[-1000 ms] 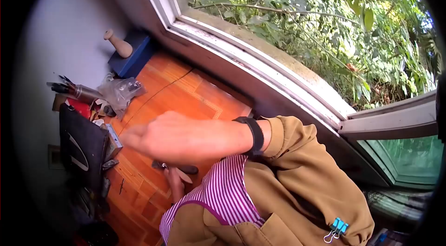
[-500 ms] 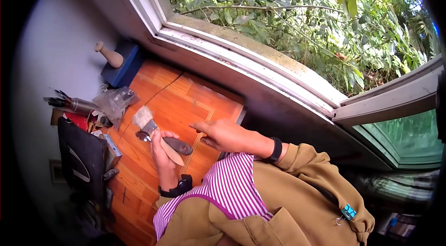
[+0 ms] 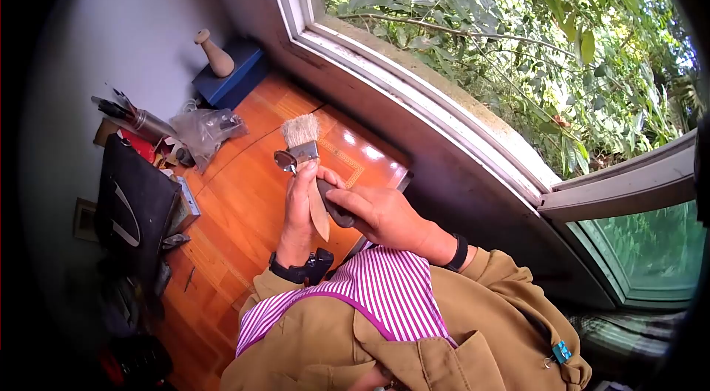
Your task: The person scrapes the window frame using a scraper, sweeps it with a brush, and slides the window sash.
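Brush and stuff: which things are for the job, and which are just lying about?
Seemingly in use:
- bristle brush, in the left hand
- dark-handled tool, at the right hand

Probably just lying about:
- blue box
- plastic bag
- black bag

From close above the chest, the head view faces down and forward over the table, window far right.

No text, label, brand, number or sign is legible. The black case bears a pale curved mark; no lettering can be read in it. Beside the case, the small box and the red item show too small to read.
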`<state>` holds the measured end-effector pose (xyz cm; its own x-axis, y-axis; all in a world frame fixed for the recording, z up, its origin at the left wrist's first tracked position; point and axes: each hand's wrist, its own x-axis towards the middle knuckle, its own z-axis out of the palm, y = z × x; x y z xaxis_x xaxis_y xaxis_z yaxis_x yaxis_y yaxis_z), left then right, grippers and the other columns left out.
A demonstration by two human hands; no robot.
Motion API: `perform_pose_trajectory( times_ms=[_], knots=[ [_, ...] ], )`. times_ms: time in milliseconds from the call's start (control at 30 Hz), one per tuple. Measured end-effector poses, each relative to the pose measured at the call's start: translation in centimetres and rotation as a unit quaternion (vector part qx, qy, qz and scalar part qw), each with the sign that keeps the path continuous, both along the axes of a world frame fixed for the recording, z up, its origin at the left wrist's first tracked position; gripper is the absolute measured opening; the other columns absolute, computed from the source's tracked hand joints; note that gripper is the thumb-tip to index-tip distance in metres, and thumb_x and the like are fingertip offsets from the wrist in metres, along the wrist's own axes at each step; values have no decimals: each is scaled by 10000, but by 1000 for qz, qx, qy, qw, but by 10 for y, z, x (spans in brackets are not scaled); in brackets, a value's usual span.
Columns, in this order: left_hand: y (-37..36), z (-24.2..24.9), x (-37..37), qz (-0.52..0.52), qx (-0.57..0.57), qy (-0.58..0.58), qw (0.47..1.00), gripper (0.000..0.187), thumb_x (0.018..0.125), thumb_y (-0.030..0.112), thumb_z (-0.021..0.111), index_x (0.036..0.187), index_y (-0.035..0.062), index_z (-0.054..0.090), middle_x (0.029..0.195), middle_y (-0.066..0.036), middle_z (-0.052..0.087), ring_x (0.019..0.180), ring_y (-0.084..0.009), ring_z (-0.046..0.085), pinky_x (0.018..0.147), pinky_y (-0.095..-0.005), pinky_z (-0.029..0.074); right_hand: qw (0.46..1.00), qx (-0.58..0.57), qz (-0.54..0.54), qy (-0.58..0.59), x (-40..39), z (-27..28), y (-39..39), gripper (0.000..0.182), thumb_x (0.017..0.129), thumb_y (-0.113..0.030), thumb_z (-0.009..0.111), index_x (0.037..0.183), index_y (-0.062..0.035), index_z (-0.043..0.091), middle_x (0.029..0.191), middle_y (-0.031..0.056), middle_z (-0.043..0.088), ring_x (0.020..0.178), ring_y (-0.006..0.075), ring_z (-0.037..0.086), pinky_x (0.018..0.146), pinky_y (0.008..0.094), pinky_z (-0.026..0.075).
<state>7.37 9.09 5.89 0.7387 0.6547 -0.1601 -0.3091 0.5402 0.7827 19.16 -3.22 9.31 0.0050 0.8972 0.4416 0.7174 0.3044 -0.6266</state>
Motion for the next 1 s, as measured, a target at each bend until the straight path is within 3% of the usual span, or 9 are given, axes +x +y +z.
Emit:
perform_pose_trajectory(
  times_ms=[267,367,433,500,733,1000],
  knots=[
    [-3,-8,10,47,31,56,997,349,902,297,414,806,-15,538,770,-158,601,754,-226,586,760,-335,469,999,-26,13,42,20,-15,8,479,684,-13,604,1148,-99,521,782,98,580,674,310,589,568,384,474],
    [-7,2,21,52,15,77,996,381,909,313,396,844,-27,553,797,-161,609,754,-219,588,736,-326,480,994,-42,29,97,33,-18,11,465,688,-1,589,1140,-92,525,827,104,593,718,319,598,609,378,490],
    [-8,2,27,28,-28,98,994,414,917,330,373,908,-40,559,822,-157,617,762,-210,592,714,-322,494,968,6,40,246,43,-22,13,450,681,20,570,1117,-87,534,870,115,598,765,327,602,657,370,501],
    [-10,7,34,15,-40,108,993,426,921,338,361,961,-40,552,849,-158,621,783,-205,599,714,-319,504,961,-4,29,273,54,-20,13,450,662,36,563,1096,-82,542,882,128,594,788,330,601,687,366,502],
    [-5,-4,54,-16,-5,121,993,328,913,277,417,945,-23,545,898,-172,616,827,-217,604,766,-321,500,988,-17,0,154,73,-28,16,394,652,-6,603,1032,-101,555,753,101,580,659,313,590,538,382,469],
    [1,-13,61,9,-8,122,992,307,919,272,412,908,-4,544,859,-166,624,791,-211,608,740,-316,504,989,-93,-26,116,86,-17,18,392,663,-5,593,1043,-93,551,774,103,574,670,305,588,526,388,461]
  ],
)
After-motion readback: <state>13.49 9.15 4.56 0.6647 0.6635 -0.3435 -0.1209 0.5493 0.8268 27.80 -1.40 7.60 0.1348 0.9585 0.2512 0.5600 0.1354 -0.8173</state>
